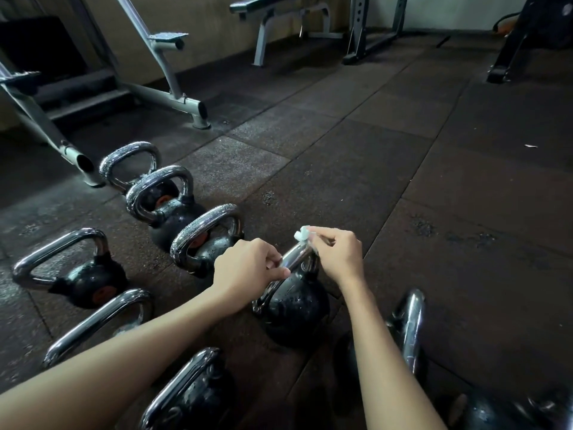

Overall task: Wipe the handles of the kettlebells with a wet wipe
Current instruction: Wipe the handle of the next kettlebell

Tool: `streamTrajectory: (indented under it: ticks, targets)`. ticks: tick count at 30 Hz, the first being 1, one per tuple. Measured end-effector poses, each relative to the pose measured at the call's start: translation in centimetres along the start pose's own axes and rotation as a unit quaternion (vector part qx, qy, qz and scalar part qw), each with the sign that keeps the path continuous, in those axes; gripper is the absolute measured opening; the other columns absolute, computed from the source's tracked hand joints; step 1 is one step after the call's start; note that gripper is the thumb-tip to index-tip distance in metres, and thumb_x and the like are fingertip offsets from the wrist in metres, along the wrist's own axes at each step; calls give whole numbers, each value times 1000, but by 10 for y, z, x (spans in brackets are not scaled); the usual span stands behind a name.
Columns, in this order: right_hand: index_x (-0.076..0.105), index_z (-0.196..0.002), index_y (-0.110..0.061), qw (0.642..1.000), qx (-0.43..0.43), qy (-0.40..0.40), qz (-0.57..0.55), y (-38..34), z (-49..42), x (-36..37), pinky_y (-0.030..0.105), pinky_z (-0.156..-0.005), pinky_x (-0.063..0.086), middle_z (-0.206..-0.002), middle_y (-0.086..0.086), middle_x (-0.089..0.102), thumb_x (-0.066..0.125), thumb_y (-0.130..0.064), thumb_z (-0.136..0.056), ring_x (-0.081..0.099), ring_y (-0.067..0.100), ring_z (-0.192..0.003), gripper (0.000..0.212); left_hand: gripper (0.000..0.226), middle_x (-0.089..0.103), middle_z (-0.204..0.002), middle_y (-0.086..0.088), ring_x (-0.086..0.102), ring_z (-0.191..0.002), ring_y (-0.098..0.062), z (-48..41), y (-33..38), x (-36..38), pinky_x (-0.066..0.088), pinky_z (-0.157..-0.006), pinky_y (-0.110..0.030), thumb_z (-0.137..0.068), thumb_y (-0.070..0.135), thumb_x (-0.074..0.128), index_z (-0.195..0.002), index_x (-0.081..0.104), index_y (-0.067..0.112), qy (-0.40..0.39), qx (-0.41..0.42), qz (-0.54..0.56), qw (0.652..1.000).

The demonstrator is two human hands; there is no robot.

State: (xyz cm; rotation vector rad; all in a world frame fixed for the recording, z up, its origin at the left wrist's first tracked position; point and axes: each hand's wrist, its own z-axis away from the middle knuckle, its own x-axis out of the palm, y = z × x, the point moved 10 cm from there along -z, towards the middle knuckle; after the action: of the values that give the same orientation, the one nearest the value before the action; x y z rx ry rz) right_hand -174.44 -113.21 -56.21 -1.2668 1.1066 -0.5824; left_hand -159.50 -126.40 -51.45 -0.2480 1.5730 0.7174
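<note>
A black kettlebell point(296, 308) with a chrome handle point(294, 257) stands on the rubber floor in the middle of the view. My left hand point(245, 268) grips the near end of that handle. My right hand point(336, 252) pinches a small white wet wipe point(304, 236) against the handle's far end. Several more kettlebells with chrome handles stand around it: a row running back left point(167, 209), one at the left point(83, 277), and others along the bottom edge point(192, 395).
A grey machine frame point(173, 97) stands at the back left, its foot close to the farthest kettlebell. A weight bench point(279, 13) and a rack point(372, 29) stand by the far wall. Dark rubber floor tiles point(434, 181) stretch to the right.
</note>
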Motion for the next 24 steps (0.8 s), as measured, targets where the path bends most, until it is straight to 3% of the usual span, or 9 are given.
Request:
streamTrajectory:
  ticks: [4, 6, 9, 13, 17, 20, 24]
  targets:
    - [83, -103, -22, 999, -26, 8, -18, -3, 7, 7, -2, -75, 42, -92, -17, 77, 74, -16, -91, 66, -16, -81, 16, 28, 71, -84, 17, 66, -85, -7, 2, 0, -1, 49, -67, -28, -83, 59, 76, -96, 75, 34, 12, 3, 4, 1000]
    - [83, -101, -20, 997, 31, 59, -29, 15, -1, -2, 0, -75, 44, -91, -13, 79, 73, -20, -92, 68, -7, -83, 13, 31, 71, -83, 17, 66, -86, -6, -2, -1, 0, 46, -65, -27, -80, 59, 78, -99, 75, 35, 4, 0, 12, 1000]
    - [83, -87, -20, 981, 138, 108, -83, 59, 0, -4, 22, -73, 50, -70, -14, 73, 72, -20, -93, 67, 8, -76, 13, 35, 71, -84, 19, 67, -87, -6, -4, -2, 2, 48, -67, -28, -78, 61, 79, -101, 76, 35, -2, 1, 14, 1000]
    - [81, -105, -20, 950, 242, 115, -160, 104, 35, 14, 32, -86, 58, -89, -6, 80, 78, -25, -91, 73, 10, -85, 15, 35, 71, -85, 20, 67, -88, -5, -6, -4, 1, 55, -73, -30, -78, 64, 78, -100, 76, 36, -6, -4, 12, 1000]
    - [79, -103, -23, 939, 241, 155, -191, 107, 53, 11, 25, -79, 55, -82, -17, 74, 82, -15, -86, 71, 3, -79, 19, 36, 71, -88, 20, 67, -91, -6, -8, -4, 2, 53, -76, -30, -78, 64, 78, -102, 75, 38, -15, -8, 3, 1000]
    - [80, -103, -22, 960, 185, 167, -126, 93, 49, 5, 26, -81, 58, -86, -8, 79, 84, -13, -81, 73, 4, -79, 24, 35, 70, -87, 20, 67, -90, -7, -9, -3, 3, 53, -76, -30, -79, 63, 78, -102, 75, 36, -23, -7, 0, 1000]
    - [79, -113, -20, 977, 166, 131, -29, 89, 41, 3, 7, -71, 41, -91, 0, 80, 79, -18, -86, 67, 7, -75, 26, 34, 71, -88, 18, 67, -90, -8, -7, -1, -1, 52, -76, -30, -80, 63, 77, -102, 75, 36, -14, -6, -5, 1000]
